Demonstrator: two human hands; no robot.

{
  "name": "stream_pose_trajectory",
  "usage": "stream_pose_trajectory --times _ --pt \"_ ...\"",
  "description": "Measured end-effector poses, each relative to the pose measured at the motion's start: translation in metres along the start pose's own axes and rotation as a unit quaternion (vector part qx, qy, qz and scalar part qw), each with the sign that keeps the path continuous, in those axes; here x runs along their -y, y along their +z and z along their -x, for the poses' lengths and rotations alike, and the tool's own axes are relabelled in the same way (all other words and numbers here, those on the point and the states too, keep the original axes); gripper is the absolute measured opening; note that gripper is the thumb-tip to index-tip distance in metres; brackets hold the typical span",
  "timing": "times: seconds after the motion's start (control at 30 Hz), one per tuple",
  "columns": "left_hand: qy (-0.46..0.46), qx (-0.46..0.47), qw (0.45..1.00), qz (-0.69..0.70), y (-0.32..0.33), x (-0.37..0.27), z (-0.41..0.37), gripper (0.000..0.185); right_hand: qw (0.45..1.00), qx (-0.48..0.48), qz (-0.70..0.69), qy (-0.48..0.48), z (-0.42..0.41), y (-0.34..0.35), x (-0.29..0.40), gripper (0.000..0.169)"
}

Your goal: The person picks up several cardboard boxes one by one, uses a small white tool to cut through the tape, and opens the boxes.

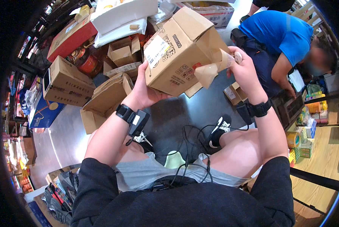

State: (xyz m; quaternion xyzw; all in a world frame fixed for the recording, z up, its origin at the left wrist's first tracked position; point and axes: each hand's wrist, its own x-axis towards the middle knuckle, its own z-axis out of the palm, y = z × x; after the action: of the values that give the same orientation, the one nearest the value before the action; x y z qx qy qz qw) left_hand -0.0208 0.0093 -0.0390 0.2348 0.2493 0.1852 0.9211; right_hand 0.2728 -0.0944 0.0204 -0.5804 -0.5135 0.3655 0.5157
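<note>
A printed cardboard box (172, 59) is held up, tilted, in front of me, with a white label on one face. My left hand (149, 89) grips its lower left corner, the thumb on the labelled face and the fingers beneath. At the box's right side my right hand (242, 65) pinches a loose strip of tan packing tape (207, 73), which hangs crumpled from the box. A small round pale object (238, 57) shows at the right fingers; whether it is a tape core I cannot tell. One flap sticks out under the box.
Several cardboard boxes (68, 82) stand at the left, near a large bottle (87, 62) and a white foam box (124, 17). A person in a blue shirt (280, 34) bends over a dark crate (291, 107) at the right. Black cables (186, 142) hang near my knees.
</note>
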Motion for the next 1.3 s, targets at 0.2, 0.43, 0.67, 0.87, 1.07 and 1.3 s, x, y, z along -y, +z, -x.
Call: stream_pose_trajectory --times 0.2,0.43,0.67,0.87,1.07,1.3 --pt "0.153 -0.203 0.930 -0.267 -0.017 0.002 -0.012 0.071 0.969 -0.002 0.209 -0.132 0.012 -0.008 0.011 0.016" --pt "0.465 -0.059 0.513 -0.719 0.047 -0.011 -0.004 0.045 0.867 0.099 0.408 -0.268 0.016 0.009 0.009 0.018" --pt "0.259 0.034 0.558 -0.788 0.055 0.009 -0.004 0.031 0.827 0.153 0.467 -0.273 0.018 0.030 0.010 0.018" --pt "0.222 -0.017 0.599 -0.770 0.037 0.007 -0.005 0.031 0.857 0.056 0.427 -0.284 0.007 0.047 0.000 0.025" --pt "0.215 -0.079 0.725 -0.650 0.021 -0.009 0.006 0.034 0.971 0.018 0.227 -0.077 0.010 0.056 0.004 0.036" --pt "0.249 -0.091 0.705 -0.657 0.024 -0.010 0.011 0.034 0.979 0.092 0.181 0.013 0.019 0.082 0.009 0.042"
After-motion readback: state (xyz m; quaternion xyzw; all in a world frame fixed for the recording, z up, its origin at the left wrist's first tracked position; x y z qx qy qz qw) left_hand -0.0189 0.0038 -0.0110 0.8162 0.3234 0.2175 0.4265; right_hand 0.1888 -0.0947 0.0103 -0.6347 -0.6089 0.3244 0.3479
